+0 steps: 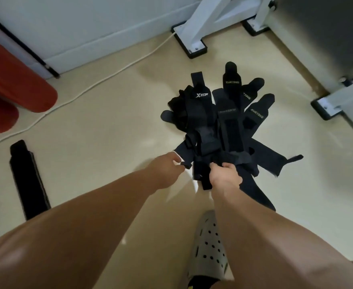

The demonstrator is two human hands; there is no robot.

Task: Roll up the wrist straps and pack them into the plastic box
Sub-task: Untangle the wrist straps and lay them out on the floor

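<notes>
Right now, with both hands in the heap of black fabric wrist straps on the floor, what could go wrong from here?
The black fabric wrist straps lie crossed in one heap. The left hand and right hand each hold a piece, so pulling may drag several out tangled.
The long flat black strap lying apart at the left could be forgotten.
The thin white cable crosses the floor nearby, a possible trip.

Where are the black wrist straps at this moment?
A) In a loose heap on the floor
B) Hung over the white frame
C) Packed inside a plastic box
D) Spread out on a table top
A: the wrist straps lie unrolled in a loose heap on the beige floor, and the left hand and the right hand hold the heap's near edge.
</notes>
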